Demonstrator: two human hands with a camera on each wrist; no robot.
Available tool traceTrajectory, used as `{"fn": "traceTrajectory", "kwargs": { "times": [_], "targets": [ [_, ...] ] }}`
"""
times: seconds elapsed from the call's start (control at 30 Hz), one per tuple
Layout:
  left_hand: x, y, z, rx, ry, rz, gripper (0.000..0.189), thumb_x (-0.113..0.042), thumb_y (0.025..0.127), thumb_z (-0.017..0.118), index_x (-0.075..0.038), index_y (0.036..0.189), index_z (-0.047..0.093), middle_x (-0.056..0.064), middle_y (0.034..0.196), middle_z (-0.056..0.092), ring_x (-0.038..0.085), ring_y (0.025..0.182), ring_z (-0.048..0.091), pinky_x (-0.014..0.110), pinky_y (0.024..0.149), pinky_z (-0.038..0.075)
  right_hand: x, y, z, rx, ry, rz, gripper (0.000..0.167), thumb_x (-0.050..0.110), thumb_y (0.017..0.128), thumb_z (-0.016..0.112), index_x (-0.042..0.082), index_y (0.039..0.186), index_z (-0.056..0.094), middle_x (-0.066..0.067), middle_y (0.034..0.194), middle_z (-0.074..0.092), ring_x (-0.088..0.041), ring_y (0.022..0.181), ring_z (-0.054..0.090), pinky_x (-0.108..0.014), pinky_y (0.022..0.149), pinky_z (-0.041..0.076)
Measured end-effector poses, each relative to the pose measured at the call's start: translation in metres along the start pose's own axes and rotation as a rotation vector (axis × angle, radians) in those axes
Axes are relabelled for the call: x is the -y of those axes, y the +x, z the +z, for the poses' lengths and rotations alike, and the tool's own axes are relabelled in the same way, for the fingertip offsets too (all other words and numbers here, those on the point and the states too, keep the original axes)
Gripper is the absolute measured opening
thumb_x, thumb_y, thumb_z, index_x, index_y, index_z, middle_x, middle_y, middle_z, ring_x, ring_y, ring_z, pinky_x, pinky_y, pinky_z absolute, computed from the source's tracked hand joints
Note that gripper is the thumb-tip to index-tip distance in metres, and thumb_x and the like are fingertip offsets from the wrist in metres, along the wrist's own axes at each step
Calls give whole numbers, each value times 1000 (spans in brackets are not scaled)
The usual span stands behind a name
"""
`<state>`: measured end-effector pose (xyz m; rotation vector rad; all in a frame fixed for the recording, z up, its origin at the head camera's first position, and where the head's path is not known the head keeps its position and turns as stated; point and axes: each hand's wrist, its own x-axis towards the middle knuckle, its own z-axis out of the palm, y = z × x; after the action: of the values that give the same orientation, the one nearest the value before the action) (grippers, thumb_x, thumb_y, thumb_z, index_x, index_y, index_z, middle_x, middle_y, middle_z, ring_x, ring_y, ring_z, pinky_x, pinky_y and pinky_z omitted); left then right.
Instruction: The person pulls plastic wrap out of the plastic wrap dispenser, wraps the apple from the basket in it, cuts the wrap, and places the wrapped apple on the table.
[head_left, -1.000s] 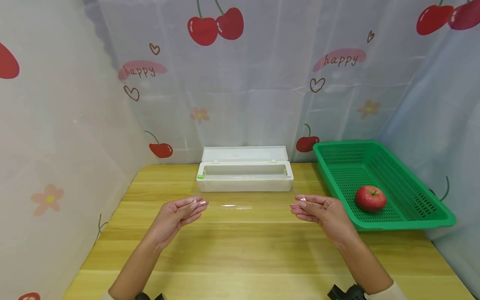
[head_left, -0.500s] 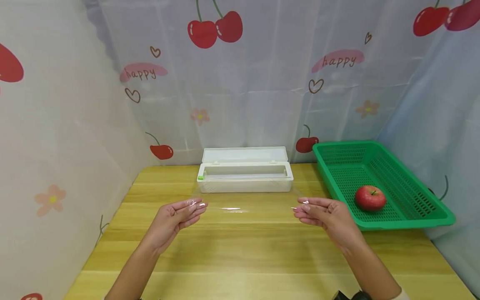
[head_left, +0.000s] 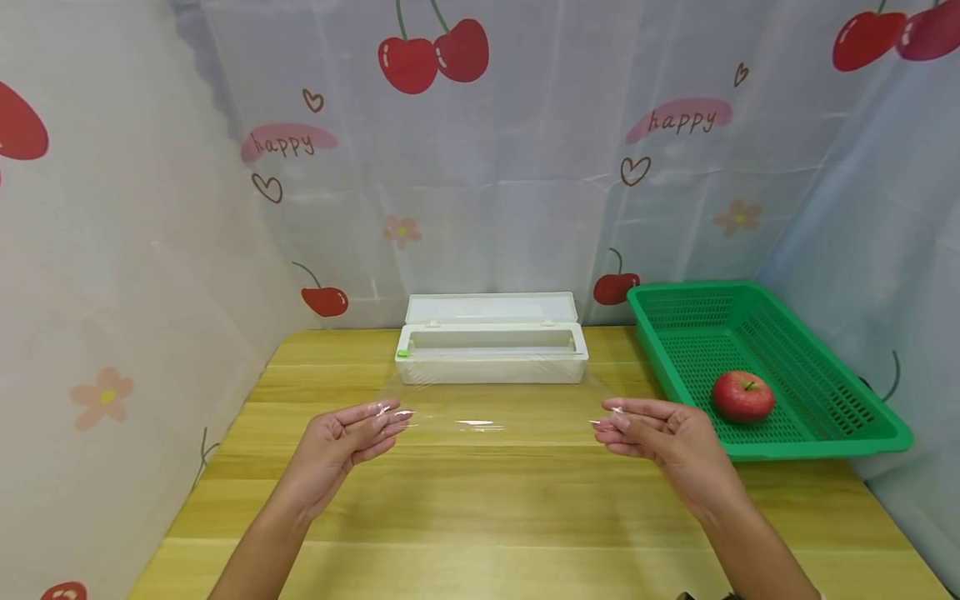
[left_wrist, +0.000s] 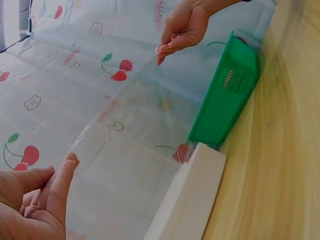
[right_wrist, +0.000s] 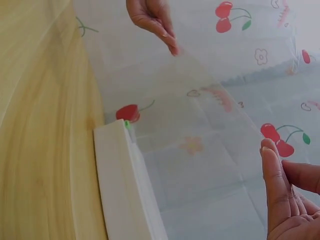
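Head view: your left hand [head_left: 337, 452] and right hand [head_left: 677, 442] each pinched a corner of clear film [head_left: 480, 426], at three o'clock from the left, nine from the right; the white box [head_left: 492, 371] sat at twelve. Left wrist: its edge ran straight toward one; judged light, limp, clingy, best held by corners. Right wrist: edge toward ten; tearing appeared likely if jerked.

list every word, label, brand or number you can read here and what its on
"happy": on a pink patch printed on the left of the back curtain, head view
"happy": on a second pink patch, right of the same curtain
Wrist views: other pink prints carry lettering too faint or blurred to read surely
No readable text on the white box, green basket or apple
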<state>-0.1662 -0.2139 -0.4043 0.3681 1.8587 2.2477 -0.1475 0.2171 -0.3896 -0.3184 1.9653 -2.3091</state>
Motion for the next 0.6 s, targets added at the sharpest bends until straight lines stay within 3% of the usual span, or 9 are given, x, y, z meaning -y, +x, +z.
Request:
{"fn": "traceTrajectory", "kwargs": {
  "times": [0.37, 0.6],
  "targets": [
    [-9, -10, 3, 17, 40, 26, 47, -4, 103, 57, 21, 140, 43, 18, 132, 65, 24, 118, 66, 36, 94, 54, 10, -9, 3, 6, -19, -26, 22, 1, 99, 63, -6, 118, 70, -19, 101, 76, -29, 93, 75, -40, 83, 59],
    [-15, -15, 7, 6, 114, 18, 42, -8, 102, 61, 17, 135, 53, 17, 126, 69, 26, 116, 67, 38, 94, 54, 15, -15, 5, -26, -62, -10, 26, 3, 98, 65, -10, 120, 67, -20, 102, 76, -30, 94, 75, -42, 84, 58]
  ]
}}
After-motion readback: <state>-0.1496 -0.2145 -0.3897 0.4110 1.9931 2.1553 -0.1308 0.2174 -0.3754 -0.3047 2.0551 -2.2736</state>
